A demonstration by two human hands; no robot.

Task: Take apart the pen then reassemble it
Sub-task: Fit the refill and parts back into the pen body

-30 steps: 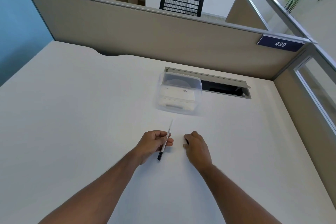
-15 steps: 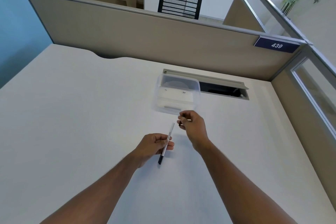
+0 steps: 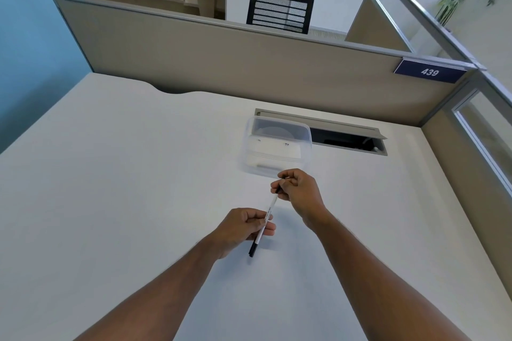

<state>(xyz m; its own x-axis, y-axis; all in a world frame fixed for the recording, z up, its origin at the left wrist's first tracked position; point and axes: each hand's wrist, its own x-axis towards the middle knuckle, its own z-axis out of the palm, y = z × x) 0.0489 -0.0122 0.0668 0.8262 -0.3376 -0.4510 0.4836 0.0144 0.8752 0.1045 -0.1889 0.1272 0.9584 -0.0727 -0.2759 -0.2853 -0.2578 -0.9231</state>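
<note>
A slim white pen [image 3: 268, 213] with a black cap at its near end slants above the white desk [image 3: 116, 202]. My left hand [image 3: 243, 227] pinches the pen's barrel around the middle. My right hand [image 3: 297, 191] is closed on a small black pen piece [image 3: 278, 190] right at the barrel's far tip. Whether that piece touches the barrel I cannot tell. Most of the black piece is hidden by my fingers.
A clear plastic box [image 3: 277, 147] stands just beyond my right hand. Behind it lies an open cable slot [image 3: 346, 137] in the desk. Beige partitions [image 3: 249, 63] close the back and right sides, with a blue "439" plate [image 3: 429, 72].
My right hand picked up a small black piece from the desk, lifted it toward the box, and now holds it at the pen's far tip. My left hand kept hold of the pen.
</note>
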